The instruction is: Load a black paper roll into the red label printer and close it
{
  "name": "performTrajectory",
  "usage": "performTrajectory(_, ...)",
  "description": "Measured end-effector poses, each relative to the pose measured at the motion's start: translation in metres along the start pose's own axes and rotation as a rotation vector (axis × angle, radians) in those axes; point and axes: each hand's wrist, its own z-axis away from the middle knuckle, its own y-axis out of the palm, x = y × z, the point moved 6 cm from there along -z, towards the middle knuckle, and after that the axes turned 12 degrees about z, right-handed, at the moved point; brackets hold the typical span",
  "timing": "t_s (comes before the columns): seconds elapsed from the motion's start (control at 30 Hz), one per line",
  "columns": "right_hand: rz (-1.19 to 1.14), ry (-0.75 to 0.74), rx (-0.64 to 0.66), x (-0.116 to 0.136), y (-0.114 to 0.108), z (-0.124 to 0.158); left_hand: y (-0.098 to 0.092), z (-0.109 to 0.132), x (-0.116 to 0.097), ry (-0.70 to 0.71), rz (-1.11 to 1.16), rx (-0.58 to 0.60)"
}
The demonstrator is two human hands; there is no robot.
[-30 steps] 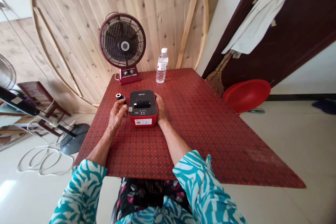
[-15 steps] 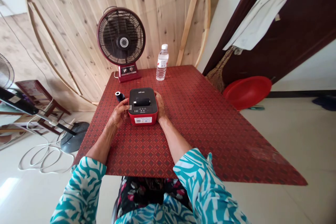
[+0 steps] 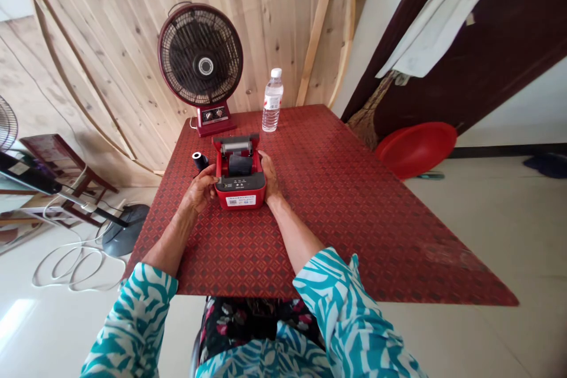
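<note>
Free to pass over the red patterned tabletop (image 3: 354, 212) well right of the boxy red-and-black device (image 3: 241, 182), but blocked at its sides by the bare left hand (image 3: 201, 190) and bare right hand (image 3: 271, 179), behind-left by the small black cylinder (image 3: 201, 162) and round maroon fan (image 3: 202, 59), behind-right by the clear plastic bottle (image 3: 271, 101).

Place: most likely a home, judging by the everyday household furnishings
Red diamond-patterned bench (image 3: 345, 218): carries a round dark-red table fan (image 3: 201, 62) and a clear plastic water bottle (image 3: 271, 103)
Dark brown door (image 3: 500, 59): a white cloth (image 3: 440, 20) hanging against it, a tan straw broom (image 3: 368, 115) and round red plastic basin (image 3: 416, 147) beside it
Pale glossy floor (image 3: 447, 212): brown wooden chair (image 3: 57, 150) and black-based standing fan (image 3: 125, 233) to the left
</note>
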Motion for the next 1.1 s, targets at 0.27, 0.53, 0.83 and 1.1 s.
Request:
performTrajectory(0.27, -0.018, 0.016, -0.005, -0.007, 0.002, -0.005, 0.000, 0.004, -0.003, 0.063, -0.014, -0.010)
performTrajectory(0.53, -0.065, 0.017, -0.001, -0.004, 0.005, -0.006, 0.007, 0.009, -0.008, 0.085, -0.075, 0.043)
performTrajectory(0.83, -0.141, 0.074, -0.012, -0.011, 0.011, -0.010, 0.040, -0.013, -0.065, 0.575, -0.649, 0.103)
performTrajectory(1.1, -0.141, 0.028, -0.015, -0.009, 0.013, -0.014, 0.085, -0.046, -0.069, 0.525, -1.448, 0.425)
